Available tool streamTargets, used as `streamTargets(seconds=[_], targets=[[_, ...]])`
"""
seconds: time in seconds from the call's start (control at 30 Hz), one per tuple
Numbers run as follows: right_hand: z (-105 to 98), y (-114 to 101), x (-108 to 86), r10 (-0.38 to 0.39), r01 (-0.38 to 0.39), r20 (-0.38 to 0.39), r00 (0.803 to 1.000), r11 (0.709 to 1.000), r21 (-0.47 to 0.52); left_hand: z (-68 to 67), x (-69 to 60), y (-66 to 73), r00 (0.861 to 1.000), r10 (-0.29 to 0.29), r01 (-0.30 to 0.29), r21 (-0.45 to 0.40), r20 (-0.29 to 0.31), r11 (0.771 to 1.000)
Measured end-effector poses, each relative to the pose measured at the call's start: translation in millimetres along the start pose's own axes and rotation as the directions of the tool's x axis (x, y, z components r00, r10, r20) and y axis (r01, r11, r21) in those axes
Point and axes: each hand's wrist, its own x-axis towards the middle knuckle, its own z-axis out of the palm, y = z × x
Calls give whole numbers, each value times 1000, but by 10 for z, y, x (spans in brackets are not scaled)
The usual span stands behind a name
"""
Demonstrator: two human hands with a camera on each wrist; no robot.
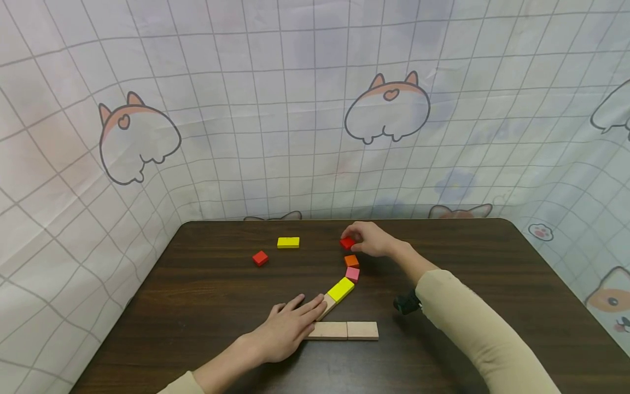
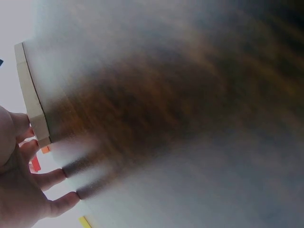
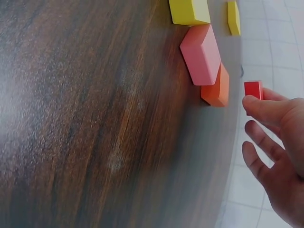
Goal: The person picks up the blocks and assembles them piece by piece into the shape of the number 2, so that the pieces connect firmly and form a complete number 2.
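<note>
My right hand (image 1: 372, 239) pinches a red block (image 1: 347, 243) between thumb and finger, just beyond an orange block (image 1: 351, 261); the right wrist view shows the same red block (image 3: 253, 90) at the fingertips. A pink block (image 1: 352, 274) lies nearer than the orange one, followed by a yellow block (image 1: 341, 290) and a plain wooden block (image 1: 325, 307) in a slanting line. My left hand (image 1: 283, 331) lies with fingers spread, its fingertips over the wooden block's lower end and the left end of a straight row of wooden blocks (image 1: 362, 330).
A loose yellow block (image 1: 288, 242) and another red block (image 1: 260, 258) lie on the left half of the dark wooden table (image 1: 197, 284). Below my right forearm is a small black object (image 1: 406, 302). A patterned grid curtain (image 1: 305, 120) hangs behind the table.
</note>
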Motion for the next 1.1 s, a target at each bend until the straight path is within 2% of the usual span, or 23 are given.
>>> streamTargets(seconds=[0.13,0.37,0.63,1.1], targets=[[12,-23,12,-9,9,13,1000,1000,-5,-1,3,-2,1000,3,-3,-1,-1,1000],[40,-39,73,29,-29,42,999,999,-15,1,3,-10,1000,-3,3,-2,2,1000],[76,-45,135,23,-18,69,997,997,-70,-5,-1,-10,1000,-8,9,-3,6,1000],[78,-50,165,47,-36,105,993,994,-101,-4,7,8,1000,-14,14,13,14,1000]])
